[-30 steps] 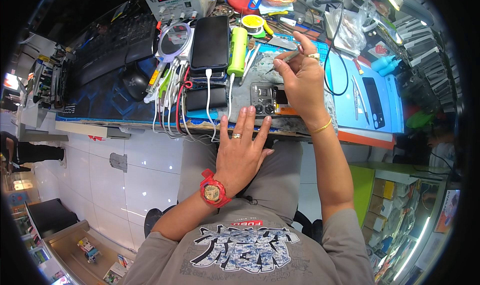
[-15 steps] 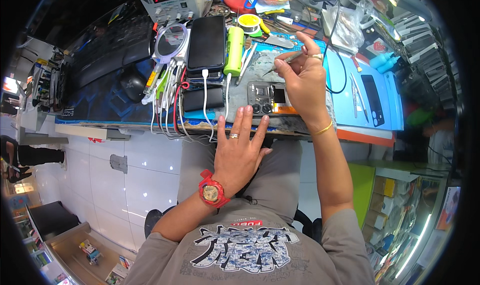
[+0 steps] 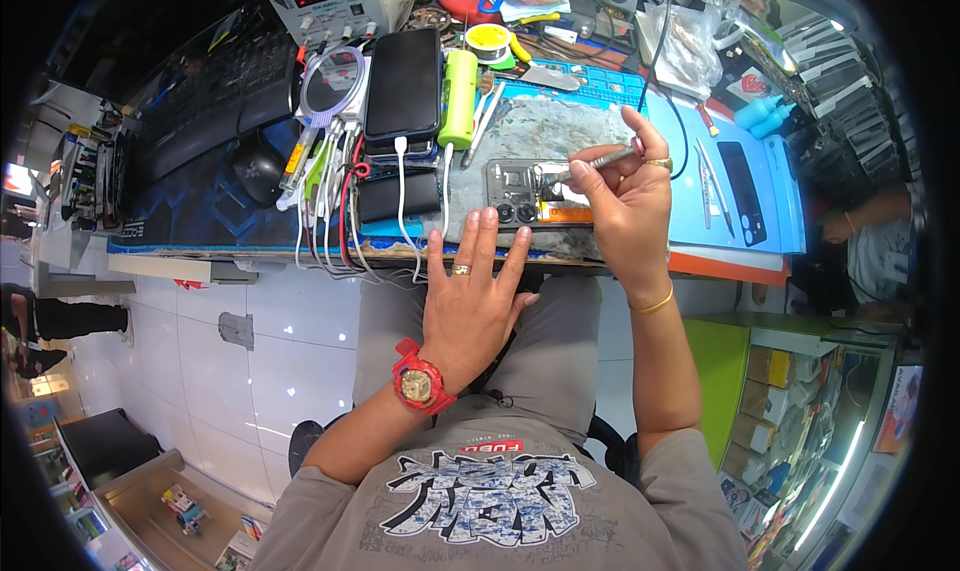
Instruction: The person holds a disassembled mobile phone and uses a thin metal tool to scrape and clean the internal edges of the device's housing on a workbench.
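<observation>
1. Opened dark-grey rectangular phone, lying flat on the worn grey table, has a glossy black phone with a white cable and a lime-green cylinder to its upper left.
2. Just below the opened phone's left end, the left hand lies palm down, fingers apart, with nothing visible in it; whether a fingertip touches the casing, I cannot tell.
3. Over the opened phone's middle, near its orange strip, points a slim silver pen-like tool; tip contact is unclear.
4. At the opened phone's right end, the right hand is clamped on that tool, thumb and fingers together.
5. Step in hand, I judge: fine tool work inside the casing. Any next move calls for a steady tip, light pressure and a casing that cannot slide.
</observation>
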A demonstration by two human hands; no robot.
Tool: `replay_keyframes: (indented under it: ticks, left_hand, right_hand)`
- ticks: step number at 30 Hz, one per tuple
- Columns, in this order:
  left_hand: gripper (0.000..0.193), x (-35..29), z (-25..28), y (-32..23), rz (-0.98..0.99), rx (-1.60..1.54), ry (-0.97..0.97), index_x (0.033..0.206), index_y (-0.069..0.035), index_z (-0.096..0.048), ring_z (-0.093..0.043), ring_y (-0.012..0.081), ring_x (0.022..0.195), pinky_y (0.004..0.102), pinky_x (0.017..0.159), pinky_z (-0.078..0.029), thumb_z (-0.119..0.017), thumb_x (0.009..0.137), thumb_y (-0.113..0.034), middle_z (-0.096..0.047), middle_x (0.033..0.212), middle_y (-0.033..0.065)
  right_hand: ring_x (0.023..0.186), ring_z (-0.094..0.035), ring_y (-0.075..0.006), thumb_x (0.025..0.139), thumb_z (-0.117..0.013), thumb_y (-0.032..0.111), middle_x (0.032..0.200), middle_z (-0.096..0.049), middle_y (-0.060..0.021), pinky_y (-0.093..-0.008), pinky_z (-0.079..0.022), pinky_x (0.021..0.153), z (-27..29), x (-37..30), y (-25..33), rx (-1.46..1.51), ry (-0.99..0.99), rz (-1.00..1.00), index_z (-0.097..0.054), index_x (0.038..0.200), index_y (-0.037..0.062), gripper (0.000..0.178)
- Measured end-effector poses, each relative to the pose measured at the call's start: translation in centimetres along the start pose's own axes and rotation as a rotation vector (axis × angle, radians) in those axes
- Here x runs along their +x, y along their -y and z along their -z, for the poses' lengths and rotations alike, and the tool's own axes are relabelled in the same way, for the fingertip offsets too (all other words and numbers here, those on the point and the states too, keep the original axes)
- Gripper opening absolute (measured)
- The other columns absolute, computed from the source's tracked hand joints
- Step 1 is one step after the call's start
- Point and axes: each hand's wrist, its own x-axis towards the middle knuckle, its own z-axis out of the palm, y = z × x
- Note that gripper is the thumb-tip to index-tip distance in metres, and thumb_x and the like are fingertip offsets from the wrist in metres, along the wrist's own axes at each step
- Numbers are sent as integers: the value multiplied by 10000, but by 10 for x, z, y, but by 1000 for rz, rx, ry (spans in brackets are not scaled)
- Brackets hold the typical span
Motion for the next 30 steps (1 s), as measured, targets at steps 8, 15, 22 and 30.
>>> replay_keyframes:
  ticks: [8, 15, 22, 30]
  left_hand:
    - [809, 0, 2, -1, 2, -12, 14, 1623, -141, -484, -323, 380, 1595, 697, 1237, -261, -775, 936, -453, -370, 1681, 256]
    - [819, 0, 2, -1, 7, -15, 14, 1628, -143, -479, -322, 379, 1596, 698, 1237, -260, -781, 931, -450, -368, 1682, 255]
    - [825, 0, 1, 0, 7, -22, 7, 1625, -139, -482, -325, 382, 1597, 698, 1238, -255, -790, 921, -439, -366, 1685, 260]
    - [848, 0, 1, 0, -6, -67, -8, 1630, -125, -464, -382, 421, 1557, 727, 1236, -214, -816, 907, -395, -376, 1659, 279]
  right_hand:
    - [926, -746, -138, 969, -715, -68, 1057, -747, -126, -271, -610, 840, -3, 0, -5, 34, -37, 14, -369, 1532, -32, 662]
    - [923, -747, -133, 968, -720, -65, 1042, -749, -115, -273, -611, 834, -4, 0, -5, 16, -21, -4, -378, 1543, -27, 670]
    - [837, -762, -183, 953, -761, -31, 972, -751, -129, -318, -616, 786, -7, 2, 10, -475, 137, 292, -440, 1543, 27, 674]
    - [814, -747, -281, 955, -761, 21, 1003, -751, -173, -385, -590, 727, -14, 21, 18, -611, 211, 406, -498, 1536, 62, 639]
